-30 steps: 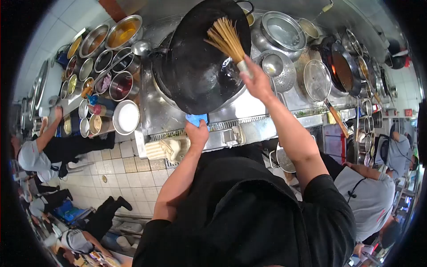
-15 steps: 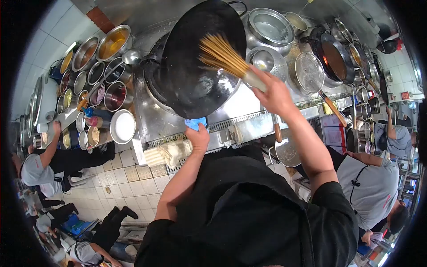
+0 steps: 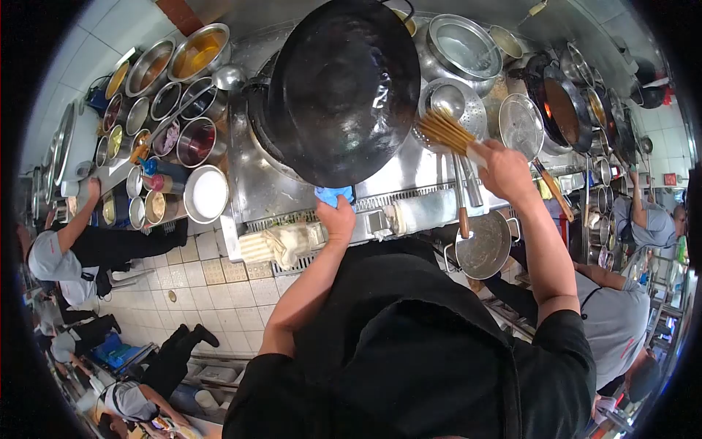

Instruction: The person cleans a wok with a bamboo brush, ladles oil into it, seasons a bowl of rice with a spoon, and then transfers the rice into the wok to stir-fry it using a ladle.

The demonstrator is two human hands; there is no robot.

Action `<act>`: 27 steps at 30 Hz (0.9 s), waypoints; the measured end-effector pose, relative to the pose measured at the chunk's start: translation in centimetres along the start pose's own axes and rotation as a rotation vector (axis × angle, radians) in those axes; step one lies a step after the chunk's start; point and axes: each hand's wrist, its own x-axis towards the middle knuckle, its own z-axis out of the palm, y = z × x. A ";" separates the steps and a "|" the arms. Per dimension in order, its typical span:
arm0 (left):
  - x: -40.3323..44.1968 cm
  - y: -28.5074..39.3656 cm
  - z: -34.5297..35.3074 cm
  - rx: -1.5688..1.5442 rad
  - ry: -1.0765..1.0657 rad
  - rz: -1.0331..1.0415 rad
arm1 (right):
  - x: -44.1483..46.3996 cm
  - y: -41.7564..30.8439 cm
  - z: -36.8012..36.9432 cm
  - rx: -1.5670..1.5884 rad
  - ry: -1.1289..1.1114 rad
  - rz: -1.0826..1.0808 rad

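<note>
left grip [image 3: 337, 221] clamped on blue cloth [image 3: 333, 194] at black wok [image 3: 340, 99], right grip [image 3: 507, 173] closed around brush [image 3: 447, 132]

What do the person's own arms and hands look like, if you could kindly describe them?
The left hand and right hand are bare and ungloved, with nothing visible worn on the wrists. The forearms are uncovered too. The short, plain black sleeves end near the elbows, without visible lettering, and match the black clothing on the body.
</note>
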 end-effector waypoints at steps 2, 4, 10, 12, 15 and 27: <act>0.1 0.4 0.0 0.013 0.020 0.053 | 1.5 -1.2 0.5 0.196 0.190 0.005; -0.1 0.8 0.0 0.019 0.030 0.081 | 3.6 -4.3 2.4 0.311 0.291 -0.054; 0.4 -0.3 0.2 -0.027 0.007 0.123 | 1.9 -2.3 6.2 0.191 0.001 0.014; 0.5 -0.2 0.3 -0.033 -0.002 0.136 | 0.4 0.0 4.7 0.007 -0.084 0.121; 0.4 -0.5 0.2 -0.003 0.020 0.139 | -0.4 0.8 0.7 -0.010 -0.043 0.213; 1.4 -0.8 0.2 -0.023 -0.014 0.172 | 3.6 -12.6 7.5 0.872 0.267 -0.352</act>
